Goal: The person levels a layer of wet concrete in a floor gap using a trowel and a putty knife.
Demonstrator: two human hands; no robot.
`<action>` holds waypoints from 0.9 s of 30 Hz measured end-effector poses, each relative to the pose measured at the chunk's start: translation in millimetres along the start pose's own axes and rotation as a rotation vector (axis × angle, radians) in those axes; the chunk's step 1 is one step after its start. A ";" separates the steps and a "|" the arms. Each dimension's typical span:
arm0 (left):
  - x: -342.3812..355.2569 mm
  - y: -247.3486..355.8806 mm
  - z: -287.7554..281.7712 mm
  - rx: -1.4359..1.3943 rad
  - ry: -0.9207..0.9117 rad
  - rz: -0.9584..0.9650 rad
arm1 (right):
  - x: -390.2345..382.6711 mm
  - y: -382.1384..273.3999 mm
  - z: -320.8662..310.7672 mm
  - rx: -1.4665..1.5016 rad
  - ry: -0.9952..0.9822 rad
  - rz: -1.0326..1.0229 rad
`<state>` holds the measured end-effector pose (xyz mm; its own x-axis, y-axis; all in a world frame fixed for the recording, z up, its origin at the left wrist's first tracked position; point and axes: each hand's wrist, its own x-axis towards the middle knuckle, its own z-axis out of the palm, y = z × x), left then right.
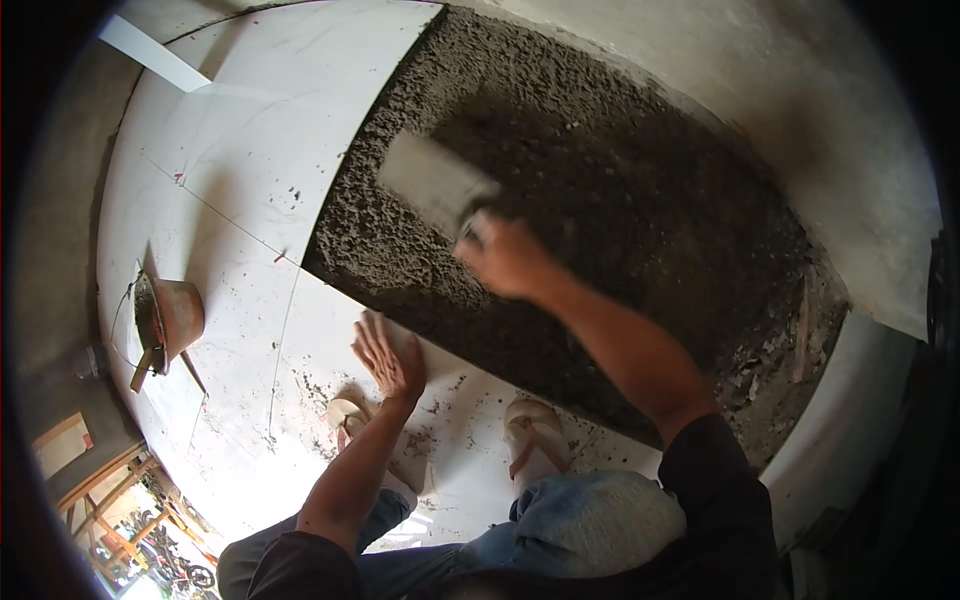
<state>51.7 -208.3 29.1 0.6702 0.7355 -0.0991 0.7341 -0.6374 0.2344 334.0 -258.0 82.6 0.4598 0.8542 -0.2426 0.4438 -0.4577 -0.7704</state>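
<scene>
My right hand is closed round the handle of a plastering trowel, whose broad grey blade is a little blurred. The blade is over the rough grey mortar bed, near the edge of the white tiles; whether it touches the mortar I cannot tell. Flat on a white floor tile, close to that edge, rests my left hand with its fingers stretched out and nothing in it. Darker, damp-looking material spreads to the right of the paler mortar.
A bucket with a wire handle and wooden-handled tool stands on the tiles at left. Small red spacers mark tile joints. Mortar crumbs lie around my sandalled feet. A bare wall bounds the right. Wooden framing shows at lower left.
</scene>
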 end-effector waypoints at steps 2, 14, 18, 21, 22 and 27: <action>15.0 -15.0 20.4 -0.025 0.180 -0.456 | -3.6 -14.0 49.1 -0.002 -0.250 -0.155; 74.9 -28.7 9.9 0.028 0.111 -0.430 | 139.9 -10.7 -31.4 -0.132 0.255 0.121; 111.7 -41.7 8.9 -0.012 0.263 -0.406 | 144.6 -10.8 -18.1 -0.180 0.015 -0.017; 149.0 -101.2 -2.2 0.119 0.361 -0.684 | 161.3 -18.4 -25.4 -0.129 0.051 0.122; 161.1 -121.6 -4.9 0.099 0.379 -0.812 | 167.9 -7.5 -38.5 0.020 0.173 0.238; 206.6 -172.7 -19.5 -0.039 0.158 -1.044 | 143.1 9.1 -69.4 0.024 0.194 0.190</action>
<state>61.3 58.1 -13.0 -0.3156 0.9380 -0.1434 0.9324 0.3346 0.1369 457.2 -157.1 81.7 0.6727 0.6894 -0.2687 0.3183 -0.5974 -0.7360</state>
